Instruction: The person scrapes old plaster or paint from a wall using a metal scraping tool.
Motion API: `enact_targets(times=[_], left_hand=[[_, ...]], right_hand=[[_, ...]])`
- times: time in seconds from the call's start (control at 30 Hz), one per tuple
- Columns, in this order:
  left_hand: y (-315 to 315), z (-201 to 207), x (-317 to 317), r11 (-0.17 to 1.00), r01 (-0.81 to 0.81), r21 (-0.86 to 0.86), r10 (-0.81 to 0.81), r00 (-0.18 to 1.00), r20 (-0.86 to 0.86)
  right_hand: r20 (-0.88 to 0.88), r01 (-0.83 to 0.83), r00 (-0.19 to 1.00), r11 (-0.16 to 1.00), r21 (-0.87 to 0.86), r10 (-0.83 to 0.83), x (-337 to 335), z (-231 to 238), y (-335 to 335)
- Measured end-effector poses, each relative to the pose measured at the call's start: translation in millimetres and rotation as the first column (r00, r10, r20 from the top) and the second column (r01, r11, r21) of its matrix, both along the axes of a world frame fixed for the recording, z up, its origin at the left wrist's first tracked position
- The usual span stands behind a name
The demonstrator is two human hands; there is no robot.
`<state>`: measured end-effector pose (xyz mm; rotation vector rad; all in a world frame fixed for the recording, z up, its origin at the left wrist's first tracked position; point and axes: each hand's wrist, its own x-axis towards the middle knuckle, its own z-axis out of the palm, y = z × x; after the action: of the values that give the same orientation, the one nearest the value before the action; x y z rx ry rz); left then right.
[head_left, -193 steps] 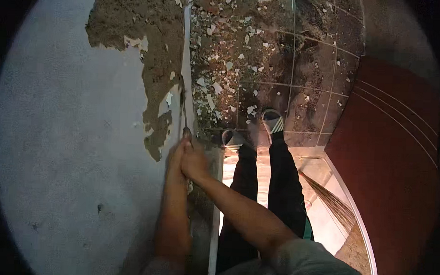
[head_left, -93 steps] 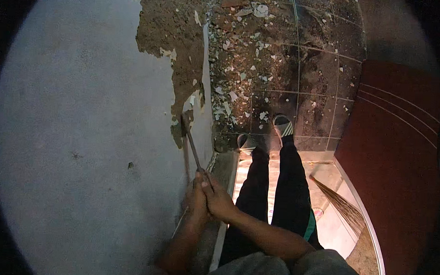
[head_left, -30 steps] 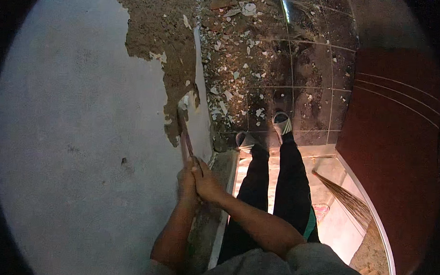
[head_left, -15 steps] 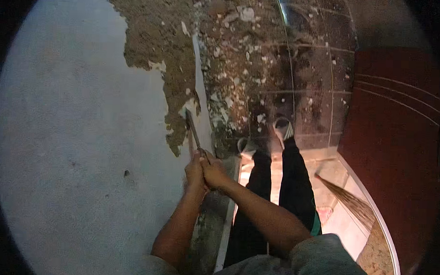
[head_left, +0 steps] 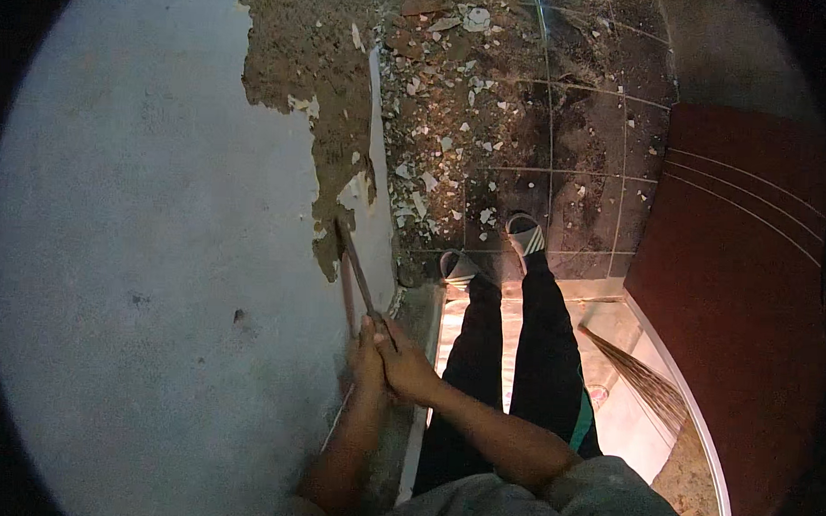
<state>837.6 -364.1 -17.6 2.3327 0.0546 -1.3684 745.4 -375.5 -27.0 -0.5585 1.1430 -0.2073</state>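
Both my hands are wrapped round the lower end of a long, thin metal bar (head_left: 358, 272). My left hand (head_left: 368, 355) sits against the wall side, and my right hand (head_left: 407, 365) overlaps it from the right. The bar's far tip meets the lower edge of a bare brown patch (head_left: 293, 49) where the coating is gone from the white wall (head_left: 151, 212). A small pale remnant of coating (head_left: 354, 190) clings just beyond the tip. The exact shape of the tip is hard to make out.
Broken white flakes (head_left: 429, 179) and rubble litter the dark tiled floor (head_left: 578, 209) along the wall's foot. My sandalled feet (head_left: 526, 236) stand by a lit doorway. A broom (head_left: 634, 375) lies beyond the sill, near a red-brown door panel (head_left: 736, 269).
My hands and the bar have drawn back toward me. The tip has shifted from the pale remnant to the bare patch's lower part, and the view has moved slightly.
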Motion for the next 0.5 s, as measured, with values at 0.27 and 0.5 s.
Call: enact_targets(times=[0.27, 0.5], left_hand=[[-53, -74, 21, 0.999, 0.041, 0.027, -0.04, 0.999, -0.01], [-39, 25, -28, 0.996, 0.089, -0.029, -0.088, 0.996, 0.031]], right_hand=[[-0.066, 0.017, 0.998, 1.0, 0.009, -0.016, 12, -54, -61], [0.044, 0.006, 0.999, 0.999, -0.032, -0.005, -27, 11, -22]])
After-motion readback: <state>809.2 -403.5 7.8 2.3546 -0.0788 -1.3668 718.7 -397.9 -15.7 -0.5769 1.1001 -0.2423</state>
